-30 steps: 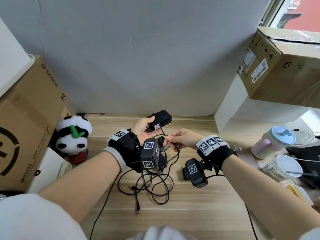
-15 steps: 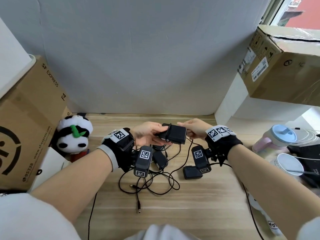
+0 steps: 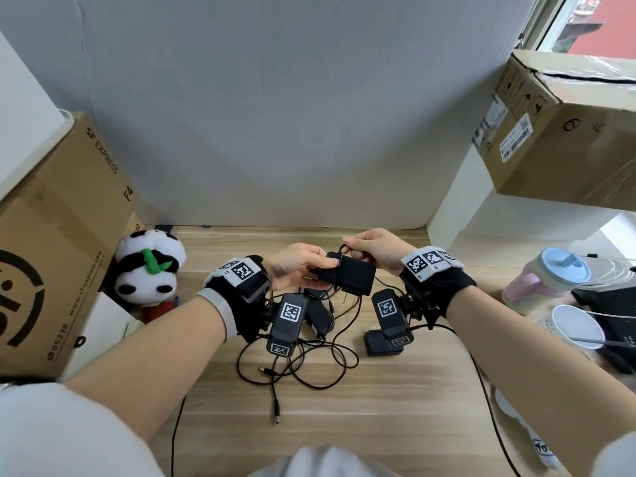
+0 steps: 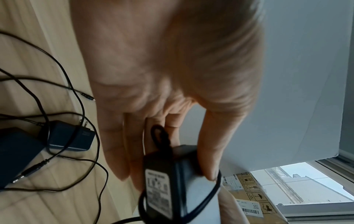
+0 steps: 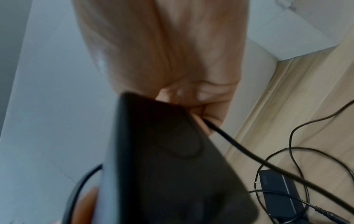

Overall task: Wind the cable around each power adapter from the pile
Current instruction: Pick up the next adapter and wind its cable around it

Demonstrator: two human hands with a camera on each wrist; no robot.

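Observation:
A black power adapter (image 3: 349, 277) is held above the wooden desk between both hands. My left hand (image 3: 300, 266) grips its left end, thumb on one side and fingers on the other, as the left wrist view shows around the adapter (image 4: 166, 178). My right hand (image 3: 371, 251) pinches its thin black cable (image 3: 341, 250) at the adapter's top edge; one turn of cable (image 4: 208, 195) loops round the body. In the right wrist view the adapter (image 5: 162, 159) fills the middle, cable (image 5: 249, 153) running off from the fingers. Below lies the pile: two loose adapters (image 3: 320, 316), (image 3: 380, 342) in tangled cables (image 3: 309, 366).
An SF Express cardboard box (image 3: 58, 256) and a panda plush (image 3: 148, 270) stand at the left. A second carton (image 3: 564, 132) sits on a white ledge at the right, above a lidded cup (image 3: 547, 278), a paper cup (image 3: 576, 327) and white wires. A grey wall closes the back.
A second ago my left hand held the adapter prongs-out while my right pinched cable low over the pile. Both hands have since risen and met at the adapter, cable now over its top.

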